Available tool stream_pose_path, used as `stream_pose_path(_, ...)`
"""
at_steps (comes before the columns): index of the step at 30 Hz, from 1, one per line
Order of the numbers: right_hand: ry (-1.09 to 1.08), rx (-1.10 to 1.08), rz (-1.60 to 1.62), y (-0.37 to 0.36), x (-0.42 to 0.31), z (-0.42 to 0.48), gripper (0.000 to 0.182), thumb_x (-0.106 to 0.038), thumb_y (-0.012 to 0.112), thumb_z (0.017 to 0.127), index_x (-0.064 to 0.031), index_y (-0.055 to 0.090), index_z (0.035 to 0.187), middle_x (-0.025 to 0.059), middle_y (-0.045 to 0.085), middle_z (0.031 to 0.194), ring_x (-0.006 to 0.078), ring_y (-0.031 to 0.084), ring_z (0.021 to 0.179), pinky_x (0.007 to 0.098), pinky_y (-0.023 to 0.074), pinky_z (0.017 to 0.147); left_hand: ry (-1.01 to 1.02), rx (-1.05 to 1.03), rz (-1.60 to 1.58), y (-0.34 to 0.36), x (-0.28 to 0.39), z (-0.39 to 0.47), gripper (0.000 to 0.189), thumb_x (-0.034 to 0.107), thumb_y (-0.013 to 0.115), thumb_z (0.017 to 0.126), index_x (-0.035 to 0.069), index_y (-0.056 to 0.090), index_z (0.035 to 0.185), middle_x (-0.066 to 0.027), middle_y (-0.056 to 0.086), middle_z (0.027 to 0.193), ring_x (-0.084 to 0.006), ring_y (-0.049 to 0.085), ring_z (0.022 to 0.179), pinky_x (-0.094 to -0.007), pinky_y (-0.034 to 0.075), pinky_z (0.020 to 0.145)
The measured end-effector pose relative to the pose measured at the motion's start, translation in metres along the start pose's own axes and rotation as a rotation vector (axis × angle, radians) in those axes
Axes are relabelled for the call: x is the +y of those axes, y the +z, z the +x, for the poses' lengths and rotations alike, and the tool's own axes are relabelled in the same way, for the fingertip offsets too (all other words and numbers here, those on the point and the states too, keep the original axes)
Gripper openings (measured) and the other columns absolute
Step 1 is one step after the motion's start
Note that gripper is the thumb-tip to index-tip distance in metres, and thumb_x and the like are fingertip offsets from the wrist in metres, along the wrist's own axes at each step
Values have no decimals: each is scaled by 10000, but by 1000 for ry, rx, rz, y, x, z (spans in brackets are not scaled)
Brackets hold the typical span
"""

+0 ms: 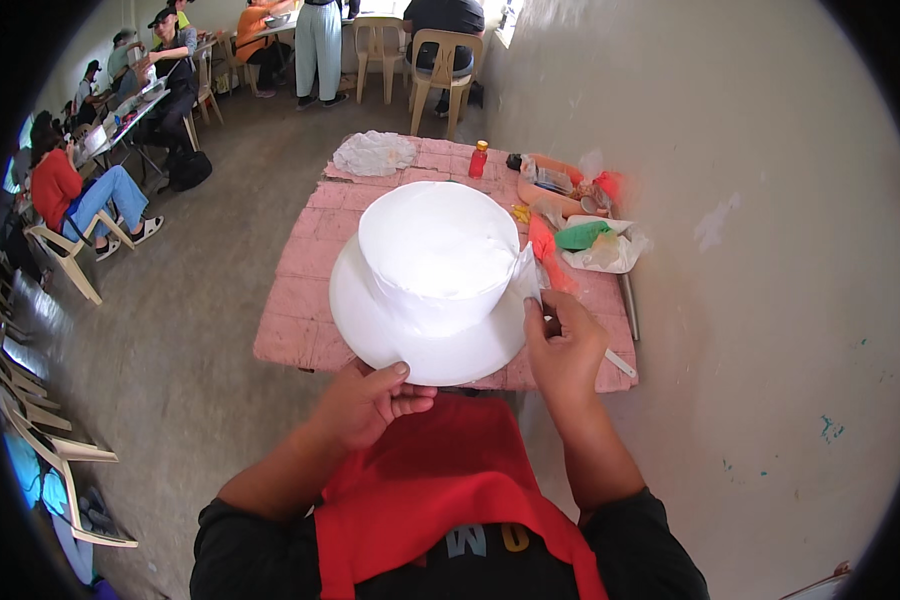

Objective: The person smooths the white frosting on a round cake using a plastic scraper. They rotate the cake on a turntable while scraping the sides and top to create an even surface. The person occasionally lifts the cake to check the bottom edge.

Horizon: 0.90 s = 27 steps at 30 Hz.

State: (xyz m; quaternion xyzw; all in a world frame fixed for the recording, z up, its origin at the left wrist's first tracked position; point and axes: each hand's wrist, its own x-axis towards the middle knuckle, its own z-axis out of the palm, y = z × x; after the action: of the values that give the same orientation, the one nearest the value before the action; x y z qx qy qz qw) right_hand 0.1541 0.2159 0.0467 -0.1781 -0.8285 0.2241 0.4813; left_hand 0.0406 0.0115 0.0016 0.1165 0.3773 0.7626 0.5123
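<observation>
A white, round cake-like form point(439, 240) with a smooth, icing-like coating stands before me. Its top edge is slightly ragged, with a crease at the right. Beneath it a wide, round white base point(375, 330) reaches the front of the table. My left hand point(367, 405) grips the base's near rim, thumb at the edge and some fingers hidden underneath. In my right hand point(570, 337) is a thin, flat whitish piece point(526, 281), pinched between thumb and fingers. It stands upright close to the form's right side; whether it is paper or a plastic scraper is unclear.
The pink table point(292, 315) holds crumpled white plastic point(375, 154), a red bottle point(478, 160), an orange tray point(544, 196) of supplies and a green piece point(582, 235) on white wrapping. A white handle point(620, 364) lies right. A wall point(757, 262) borders that side. People sit and stand farther off.
</observation>
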Motion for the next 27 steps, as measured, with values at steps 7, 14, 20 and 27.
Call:
stream_pose_path(7, -50, -5, -56, -2, -8, -6, 137, -2, 685, 741, 8, 638, 870, 133, 616, 685, 230, 597, 527, 324, 471, 485, -42, -28, -2, 8, -7, 2, 338, 133, 543, 909, 32, 442, 1215, -125, 603, 1039, -238, 637, 896, -383, 567, 762)
stream_pose_path(14, -123, 22, -91, -2, -11, -13, 152, -1, 686, 734, 1, 639, 878, 125, 609, 672, 251, 595, 534, 337, 472, 490, -96, -65, -46, 13, -19, 7, 239, 122, 555, 910, 28, 521, 1127, -103, 609, 1000, -219, 637, 882, -371, 567, 758)
stream_pose_path(20, -113, -17, -77, -7, -18, -21, 149, 1, 687, 734, 3, 641, 875, 121, 593, 653, 248, 578, 529, 328, 456, 483, -141, -72, -59, 24, -27, 12, 184, 132, 564, 912, 33, 550, 1067, -74, 608, 934, -204, 635, 846, -356, 568, 740)
stream_pose_path(27, -40, 49, -70, -19, -21, -26, 141, -3, 690, 734, 1, 638, 865, 117, 590, 648, 207, 560, 490, 311, 442, 461, -206, -109, -24, 27, -35, 18, 206, 169, 526, 938, 67, 520, 1117, -77, 595, 973, -230, 627, 892, -393, 555, 757)
